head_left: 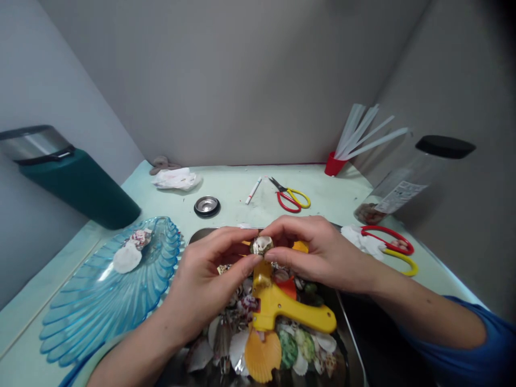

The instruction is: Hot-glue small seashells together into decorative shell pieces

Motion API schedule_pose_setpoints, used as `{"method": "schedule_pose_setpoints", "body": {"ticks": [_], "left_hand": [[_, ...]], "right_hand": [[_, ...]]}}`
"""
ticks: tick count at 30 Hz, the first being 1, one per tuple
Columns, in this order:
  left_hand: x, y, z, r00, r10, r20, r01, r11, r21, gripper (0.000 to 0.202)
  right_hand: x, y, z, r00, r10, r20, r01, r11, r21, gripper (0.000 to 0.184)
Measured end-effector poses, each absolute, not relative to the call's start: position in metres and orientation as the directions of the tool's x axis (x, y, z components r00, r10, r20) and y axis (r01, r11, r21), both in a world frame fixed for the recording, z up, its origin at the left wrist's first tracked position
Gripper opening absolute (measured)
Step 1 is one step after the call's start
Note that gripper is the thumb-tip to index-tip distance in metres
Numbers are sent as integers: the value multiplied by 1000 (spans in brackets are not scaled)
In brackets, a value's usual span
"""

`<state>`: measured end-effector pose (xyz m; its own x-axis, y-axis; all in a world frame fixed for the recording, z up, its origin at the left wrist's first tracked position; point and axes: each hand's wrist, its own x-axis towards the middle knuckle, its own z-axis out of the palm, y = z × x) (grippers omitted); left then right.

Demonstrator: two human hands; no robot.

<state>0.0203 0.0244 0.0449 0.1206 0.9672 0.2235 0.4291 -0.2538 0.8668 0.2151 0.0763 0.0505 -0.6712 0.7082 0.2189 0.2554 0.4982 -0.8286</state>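
Both hands meet over a metal tray (355,349) full of coloured seashells. My left hand (205,279) and my right hand (318,250) pinch a small pale shell (262,244) between their fingertips. Right below the shell lies a yellow glue gun (282,306), resting on the shells in the tray with its nozzle pointing up toward the held shell. An orange scallop shell (262,356) lies at the tray's near edge.
A blue shell-shaped glass dish (92,306) with two shells stands at the left. Behind are a small metal cap (207,206), a white pen (253,190), red-and-yellow scissors (292,197), a red cup of glue sticks (334,164), a tipped clear jar (403,185), more scissors (393,248), a green bin (72,183).
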Motion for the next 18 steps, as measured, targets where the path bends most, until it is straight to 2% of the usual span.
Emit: {"method": "schedule_pose_setpoints", "body": {"ticks": [9,12,15,17,18], "left_hand": [[23,27,49,82,996,30,218,-47,975,28],[23,28,49,105,994,34,236,-58,970,29],[18,29,49,112,990,87,284,-116,952,39],[12,31,50,132,985,111,382,-154,911,41],[8,32,50,149,982,115,462,-172,870,35]], "right_hand": [[214,77,50,-639,756,142,228,363,-904,21],[214,77,49,-640,756,134,248,369,-896,17],[213,78,48,-618,772,145,260,375,-890,18],[213,78,47,-599,786,151,273,378,-885,18],[213,79,46,-593,791,149,281,377,-883,18]]}}
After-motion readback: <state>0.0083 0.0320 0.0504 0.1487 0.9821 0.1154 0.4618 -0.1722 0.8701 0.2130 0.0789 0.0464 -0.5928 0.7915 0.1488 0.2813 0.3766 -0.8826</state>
